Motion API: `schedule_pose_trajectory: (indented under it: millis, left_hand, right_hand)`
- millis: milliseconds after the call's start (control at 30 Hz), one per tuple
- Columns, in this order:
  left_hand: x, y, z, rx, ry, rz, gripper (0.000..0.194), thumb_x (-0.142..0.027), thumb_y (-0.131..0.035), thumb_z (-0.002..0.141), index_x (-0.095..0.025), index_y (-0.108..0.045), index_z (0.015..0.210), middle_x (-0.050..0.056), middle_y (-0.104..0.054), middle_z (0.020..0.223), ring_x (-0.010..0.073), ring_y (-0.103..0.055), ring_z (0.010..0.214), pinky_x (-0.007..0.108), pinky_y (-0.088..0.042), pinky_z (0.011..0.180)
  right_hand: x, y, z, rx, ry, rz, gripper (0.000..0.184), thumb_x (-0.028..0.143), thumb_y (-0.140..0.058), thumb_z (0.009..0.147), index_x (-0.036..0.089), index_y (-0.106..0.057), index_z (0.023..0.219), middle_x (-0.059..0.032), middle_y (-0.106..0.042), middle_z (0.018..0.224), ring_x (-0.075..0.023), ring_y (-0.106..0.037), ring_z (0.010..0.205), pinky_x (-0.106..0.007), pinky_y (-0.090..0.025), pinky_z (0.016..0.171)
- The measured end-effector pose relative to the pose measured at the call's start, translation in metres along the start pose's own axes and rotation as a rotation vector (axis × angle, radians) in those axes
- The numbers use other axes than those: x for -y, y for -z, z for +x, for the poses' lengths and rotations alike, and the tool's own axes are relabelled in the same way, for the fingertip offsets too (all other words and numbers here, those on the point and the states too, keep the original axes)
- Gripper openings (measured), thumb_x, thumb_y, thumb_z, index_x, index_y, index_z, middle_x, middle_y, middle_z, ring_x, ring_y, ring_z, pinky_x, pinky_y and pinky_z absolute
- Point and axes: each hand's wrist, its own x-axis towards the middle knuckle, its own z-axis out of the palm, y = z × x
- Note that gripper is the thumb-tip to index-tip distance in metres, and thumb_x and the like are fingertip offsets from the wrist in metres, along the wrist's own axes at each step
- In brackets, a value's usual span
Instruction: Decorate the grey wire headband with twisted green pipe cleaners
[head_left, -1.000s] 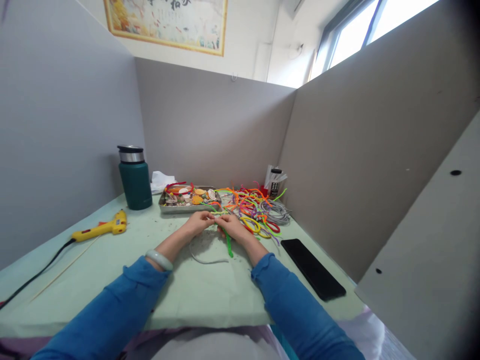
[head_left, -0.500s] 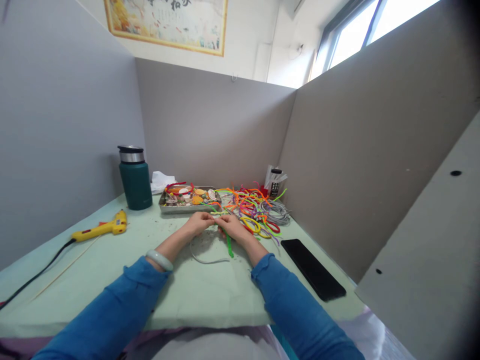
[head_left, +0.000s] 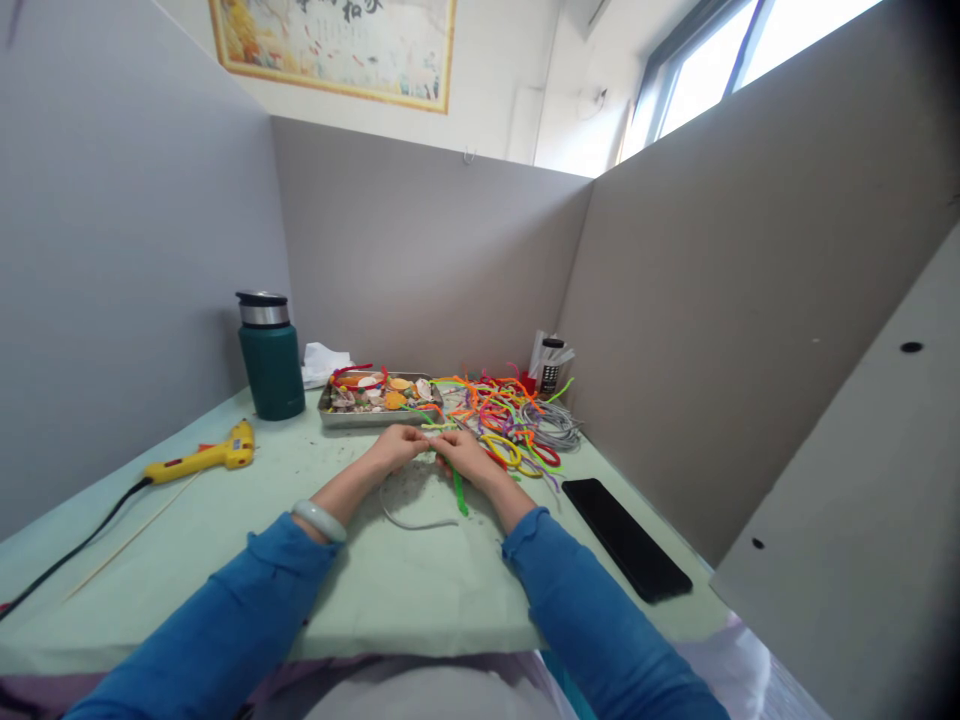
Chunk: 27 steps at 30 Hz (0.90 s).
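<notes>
My left hand (head_left: 401, 447) and my right hand (head_left: 460, 452) meet fingertip to fingertip over the middle of the table, both closed in a pinch. A fuzzy green pipe cleaner (head_left: 460, 495) hangs down from under my right hand's fingers. What the left fingertips pinch is too small to make out. Below the hands a thin grey strand (head_left: 420, 526) curves across the tabletop; its upper end disappears by my left hand. Just beyond the fingers lies a tangle of colourful pipe cleaners (head_left: 499, 408).
A metal tray (head_left: 360, 420) of shells stands behind my hands. On the left are a green bottle (head_left: 271, 370), a yellow glue gun (head_left: 202, 460) with its black cord and a thin stick (head_left: 131, 538). A black phone (head_left: 626, 540) lies right. Grey partitions (head_left: 427, 240) enclose the table.
</notes>
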Motion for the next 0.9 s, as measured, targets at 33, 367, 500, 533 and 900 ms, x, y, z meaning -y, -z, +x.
schedule_pose_trajectory:
  millis: [33,367,500,533,900]
  left_hand:
    - [-0.0002,0.0001,-0.0002,0.005,0.0,-0.004,0.011,-0.025,-0.056,0.076,-0.014,-0.057,0.074,-0.006,-0.037,0.049,0.0045,-0.029,0.033,0.021,-0.022,0.034]
    - [0.0003,0.0002,-0.0001,0.011,0.011,-0.009,0.013,-0.026,-0.058,0.075,-0.013,-0.058,0.074,-0.007,-0.036,0.048,0.0039,-0.028,0.032,0.021,-0.021,0.034]
    - [-0.0014,0.001,-0.0016,0.014,0.019,-0.019,0.014,-0.026,-0.059,0.075,-0.013,-0.057,0.072,-0.006,-0.037,0.048,0.0038,-0.028,0.033,0.02,-0.02,0.035]
    - [-0.0014,0.0012,-0.0017,0.017,0.017,-0.024,0.014,-0.026,-0.059,0.075,-0.013,-0.057,0.072,-0.006,-0.037,0.048,0.0037,-0.029,0.033,0.02,-0.02,0.035]
    - [0.0042,0.0014,0.0009,0.03,0.029,-0.076,0.017,-0.029,-0.063,0.072,-0.013,-0.058,0.072,-0.007,-0.034,0.044,0.0043,-0.028,0.034,0.021,-0.019,0.034]
  right_hand:
    - [0.0,0.0,0.0,0.0,0.001,-0.007,0.026,0.033,-0.049,0.082,0.015,-0.053,0.063,0.0031,-0.051,0.052,-0.0066,-0.043,0.038,-0.019,-0.033,0.038]
    - [0.0008,-0.0005,-0.0004,-0.003,-0.009,-0.016,0.025,0.032,-0.05,0.081,0.015,-0.052,0.063,0.004,-0.05,0.051,-0.0057,-0.042,0.037,-0.018,-0.032,0.038]
    - [-0.0008,-0.0003,0.0003,0.005,0.003,-0.021,0.025,0.033,-0.049,0.081,0.015,-0.052,0.063,0.004,-0.05,0.052,-0.0058,-0.043,0.037,-0.018,-0.032,0.037]
    - [-0.0011,-0.0002,0.0004,0.005,0.005,-0.023,0.025,0.033,-0.049,0.081,0.015,-0.051,0.063,0.004,-0.05,0.052,-0.0058,-0.043,0.037,-0.018,-0.033,0.037]
    - [-0.0015,0.0002,0.0002,0.007,0.003,-0.03,0.025,0.032,-0.049,0.082,0.015,-0.052,0.064,0.0044,-0.05,0.051,-0.0055,-0.043,0.038,-0.018,-0.033,0.038]
